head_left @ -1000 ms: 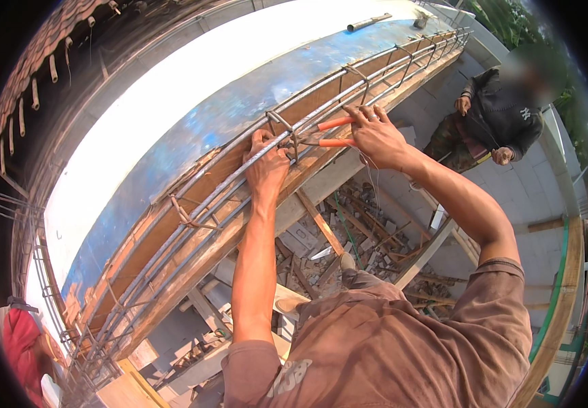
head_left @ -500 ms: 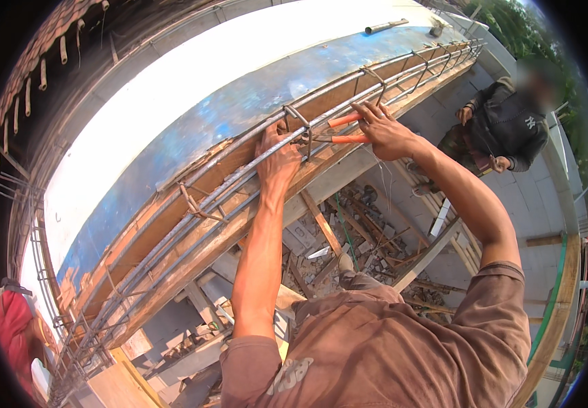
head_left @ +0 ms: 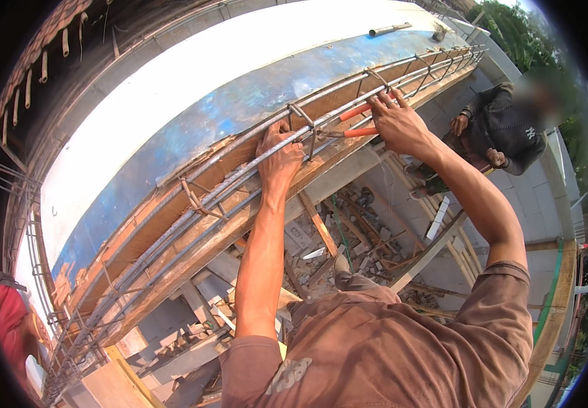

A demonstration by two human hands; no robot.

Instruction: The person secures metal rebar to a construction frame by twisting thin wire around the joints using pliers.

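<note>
My right hand (head_left: 403, 128) grips the orange-handled pincers (head_left: 360, 132), its handles spread apart. Their dark metal head meets a stirrup (head_left: 313, 132) of the long steel rebar cage (head_left: 348, 103). Just left of that stirrup, my left hand (head_left: 280, 153) reaches in among the bars. Its fingers are curled and partly hidden behind a bar, and what they pinch cannot be made out. The cage lies along a wooden formwork trough (head_left: 239, 146), running from lower left to upper right.
Beyond the formwork lies a blue-stained sheet (head_left: 205, 122) with a short pipe (head_left: 389, 30) on it. Far below me, rubble and timber (head_left: 362, 224) cover the ground. A person in dark clothing (head_left: 505, 126) is at right; red cloth (head_left: 8, 319) shows at lower left.
My right hand has moved slightly right and up, drawing the pincers' handles with it. My left hand stays at the same stirrup. The person at right has shifted their hands a little.
</note>
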